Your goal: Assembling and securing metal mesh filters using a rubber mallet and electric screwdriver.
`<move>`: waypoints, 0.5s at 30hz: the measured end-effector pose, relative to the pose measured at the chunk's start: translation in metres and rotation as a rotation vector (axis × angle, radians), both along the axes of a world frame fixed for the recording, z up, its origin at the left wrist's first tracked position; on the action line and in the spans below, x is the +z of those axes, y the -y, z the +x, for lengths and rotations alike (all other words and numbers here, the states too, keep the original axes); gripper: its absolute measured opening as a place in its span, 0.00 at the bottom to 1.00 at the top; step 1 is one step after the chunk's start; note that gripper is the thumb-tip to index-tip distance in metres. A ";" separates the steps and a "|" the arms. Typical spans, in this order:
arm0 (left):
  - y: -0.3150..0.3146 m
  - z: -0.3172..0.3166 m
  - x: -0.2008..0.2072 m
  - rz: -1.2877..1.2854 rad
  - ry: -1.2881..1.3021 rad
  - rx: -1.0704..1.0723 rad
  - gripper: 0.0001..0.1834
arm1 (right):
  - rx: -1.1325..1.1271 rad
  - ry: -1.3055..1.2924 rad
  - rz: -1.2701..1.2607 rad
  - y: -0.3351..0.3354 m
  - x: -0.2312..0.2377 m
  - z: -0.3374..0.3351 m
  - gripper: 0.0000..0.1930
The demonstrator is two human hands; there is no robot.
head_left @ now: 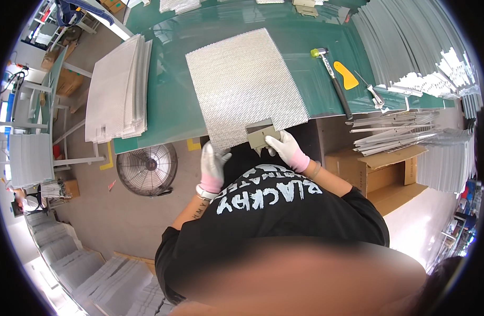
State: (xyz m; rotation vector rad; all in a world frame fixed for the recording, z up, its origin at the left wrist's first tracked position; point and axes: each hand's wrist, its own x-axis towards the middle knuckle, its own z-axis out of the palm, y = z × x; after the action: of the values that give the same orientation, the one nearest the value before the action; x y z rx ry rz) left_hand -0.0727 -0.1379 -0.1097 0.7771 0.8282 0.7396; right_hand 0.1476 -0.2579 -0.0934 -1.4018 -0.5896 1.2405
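In the head view, one silvery mesh sheet [244, 84] lies on the green desk [171, 79], its near edge overhanging, its long axis running away from me with the far end angled left. My right grip [288, 150] is closed around one olive-grey metal plate [258, 139] at the sheet's near right corner, while my left grip [213, 167] is by the near left corner, and I cannot tell whether it grasps it. One hammer [337, 88], one yellow scraper [347, 76] and one screwdriver [375, 97] lie to the right, one mesh stack [115, 89] to the left.
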 end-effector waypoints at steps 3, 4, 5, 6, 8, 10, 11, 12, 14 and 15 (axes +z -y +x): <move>-0.026 -0.002 0.017 0.131 -0.226 -0.289 0.24 | 0.024 0.014 -0.001 -0.002 0.000 -0.003 0.12; -0.028 0.003 0.021 0.129 -0.227 -0.286 0.24 | 0.032 0.023 -0.011 -0.003 -0.002 -0.003 0.12; -0.028 0.009 0.026 0.115 -0.271 -0.320 0.22 | 0.034 0.023 -0.011 -0.003 -0.003 -0.004 0.12; -0.028 0.012 0.028 0.101 -0.315 -0.355 0.21 | 0.006 0.013 -0.010 -0.003 -0.005 -0.004 0.12; -0.030 0.010 0.021 0.036 -0.251 -0.366 0.19 | -0.023 0.004 -0.006 -0.005 -0.003 -0.001 0.12; -0.029 0.008 0.016 0.020 -0.144 -0.359 0.18 | 0.071 0.030 -0.011 -0.005 0.001 0.003 0.12; -0.025 0.008 0.016 0.019 -0.143 -0.364 0.18 | 0.065 0.031 -0.013 -0.004 0.000 0.003 0.12; -0.020 0.009 0.016 -0.059 0.040 -0.243 0.20 | 0.059 0.044 -0.023 -0.004 -0.004 0.001 0.12; -0.008 0.009 0.005 -0.135 0.223 -0.123 0.22 | 0.050 0.059 -0.031 -0.004 -0.004 -0.002 0.12; -0.001 0.006 -0.017 -0.155 0.197 -0.092 0.25 | 0.027 0.009 -0.024 -0.004 -0.003 -0.004 0.12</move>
State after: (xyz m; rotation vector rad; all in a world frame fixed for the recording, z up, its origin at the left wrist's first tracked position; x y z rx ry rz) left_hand -0.0669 -0.1371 -0.1263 0.5897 0.6589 0.6505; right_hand 0.1433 -0.2537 -0.0965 -1.4240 -0.6037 1.2667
